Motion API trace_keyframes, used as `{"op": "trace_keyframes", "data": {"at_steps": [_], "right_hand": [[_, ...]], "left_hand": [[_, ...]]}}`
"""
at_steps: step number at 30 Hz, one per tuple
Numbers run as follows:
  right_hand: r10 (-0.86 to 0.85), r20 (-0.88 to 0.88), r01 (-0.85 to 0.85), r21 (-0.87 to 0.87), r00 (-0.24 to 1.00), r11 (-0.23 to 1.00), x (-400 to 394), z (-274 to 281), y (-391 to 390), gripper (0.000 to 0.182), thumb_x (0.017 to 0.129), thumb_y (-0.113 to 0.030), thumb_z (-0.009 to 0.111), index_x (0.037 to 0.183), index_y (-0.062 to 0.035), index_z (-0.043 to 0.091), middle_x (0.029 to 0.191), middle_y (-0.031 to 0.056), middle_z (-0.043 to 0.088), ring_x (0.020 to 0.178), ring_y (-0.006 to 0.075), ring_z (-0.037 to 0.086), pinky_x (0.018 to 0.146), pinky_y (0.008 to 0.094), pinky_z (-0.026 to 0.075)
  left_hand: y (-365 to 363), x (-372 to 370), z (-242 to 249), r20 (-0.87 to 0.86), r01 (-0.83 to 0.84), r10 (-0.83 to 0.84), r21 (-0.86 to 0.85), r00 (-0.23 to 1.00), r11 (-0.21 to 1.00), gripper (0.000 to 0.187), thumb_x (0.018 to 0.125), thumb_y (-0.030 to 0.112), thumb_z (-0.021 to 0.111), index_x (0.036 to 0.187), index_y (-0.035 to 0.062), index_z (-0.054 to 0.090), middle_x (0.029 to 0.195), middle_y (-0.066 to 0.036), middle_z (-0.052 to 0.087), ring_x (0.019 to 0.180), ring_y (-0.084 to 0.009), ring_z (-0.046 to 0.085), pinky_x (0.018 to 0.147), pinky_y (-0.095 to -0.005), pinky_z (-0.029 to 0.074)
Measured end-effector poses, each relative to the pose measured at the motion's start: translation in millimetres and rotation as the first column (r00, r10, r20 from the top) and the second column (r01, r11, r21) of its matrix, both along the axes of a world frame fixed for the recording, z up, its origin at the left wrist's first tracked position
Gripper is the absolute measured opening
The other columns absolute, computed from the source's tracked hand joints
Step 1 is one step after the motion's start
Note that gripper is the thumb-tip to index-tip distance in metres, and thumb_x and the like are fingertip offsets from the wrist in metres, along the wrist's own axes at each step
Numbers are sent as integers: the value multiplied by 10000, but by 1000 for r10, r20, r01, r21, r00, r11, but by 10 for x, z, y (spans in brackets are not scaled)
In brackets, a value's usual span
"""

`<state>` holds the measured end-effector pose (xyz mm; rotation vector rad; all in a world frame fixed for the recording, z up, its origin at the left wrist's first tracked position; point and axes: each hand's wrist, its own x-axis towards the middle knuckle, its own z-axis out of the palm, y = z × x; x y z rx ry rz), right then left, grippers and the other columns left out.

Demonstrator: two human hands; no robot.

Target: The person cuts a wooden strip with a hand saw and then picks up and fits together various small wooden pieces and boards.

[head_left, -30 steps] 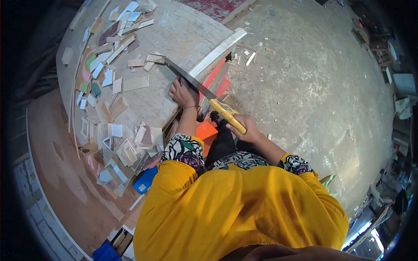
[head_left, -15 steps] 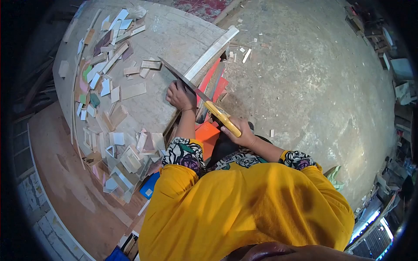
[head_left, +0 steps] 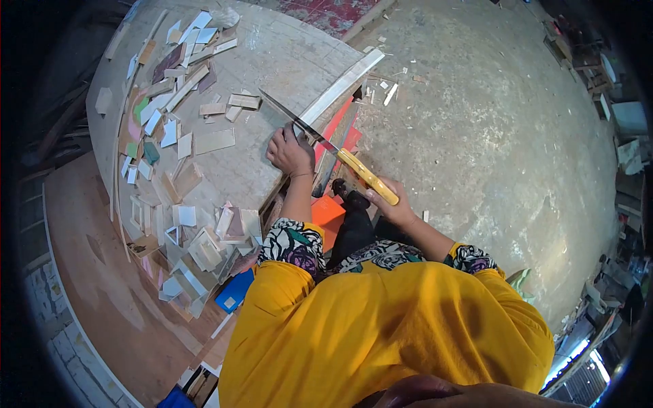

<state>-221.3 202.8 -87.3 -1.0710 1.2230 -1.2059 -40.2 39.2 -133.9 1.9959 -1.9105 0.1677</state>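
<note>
My right hand [head_left: 394, 202] is closed around the yellow handle of a hand saw [head_left: 364, 175]. The saw's blade points up and to the left, across a long pale wooden strip [head_left: 343, 83] at the table's edge. My left hand [head_left: 291, 151] rests at the near end of that strip, just left of the blade, with its fingers curled down. What those fingers grip is hidden beneath the hand and the blade.
Many small wood offcuts [head_left: 215, 140] lie over the left part of the worktable [head_left: 272, 41]. Orange and red pieces [head_left: 328, 216] are below the table edge, near my legs. A blue box [head_left: 234, 291] sits at lower left. Wood scraps [head_left: 390, 94] lie on the concrete floor [head_left: 476, 136].
The saw and my right hand have moved right and slightly down along the stroke. The whole view has also shifted a little, with the table and left hand now slightly farther right.
</note>
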Motion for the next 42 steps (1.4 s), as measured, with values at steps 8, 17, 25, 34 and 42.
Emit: {"op": "trace_keyframes", "data": {"at_steps": [8, 17, 25, 34, 42], "right_hand": [[-22, -134, 12, -70, 991, 997, -18, 58, 38, 199, 824, -200, 618, 812, -8, 563, 620, 64, 480, 578, 140, 451, 539, 284, 374], [61, -243, -87, -97, 968, 991, 7, 153, 24, 214, 827, -227, 600, 799, -20, 553, 657, 112, 505, 568, 231, 501, 540, 323, 386], [123, -260, -122, 22, 958, 992, 49, 229, 2, 216, 826, -235, 602, 825, -24, 553, 651, 118, 503, 581, 236, 519, 548, 331, 398], [116, -78, -110, 69, 990, 991, 36, 241, 26, 187, 823, -193, 604, 800, -18, 540, 637, 91, 513, 569, 202, 504, 549, 310, 404], [-58, -144, 39, -132, 988, 990, 93, 278, -17, 191, 821, -170, 605, 737, -16, 531, 593, 66, 484, 550, 158, 482, 532, 285, 381]], "left_hand": [[0, 9, -27, -1, 6, -6, -12, 1000, 1000, 401, 695, 230, 652, 1086, 189, 571, 1075, -32, 512, 1047, -248, 458, 857, -421, 326], [41, -32, 87, 26, 33, -32, -26, 999, 999, 382, 699, 164, 622, 1077, 137, 575, 1063, -62, 511, 1005, -259, 467, 833, -423, 330], [-1, -16, 39, 41, 28, -27, -19, 999, 999, 346, 721, 188, 601, 1063, 147, 573, 1055, -46, 511, 1008, -235, 472, 858, -444, 308], [-77, 77, 80, 58, 166, -166, 0, 984, 986, 319, 716, 182, 595, 1025, 113, 554, 1001, -66, 507, 979, -244, 483, 878, -449, 315], [-77, 61, 133, -23, 180, -180, 15, 983, 984, 382, 694, 190, 625, 1053, 87, 543, 994, -97, 511, 955, -298, 480, 805, -424, 393]]}}
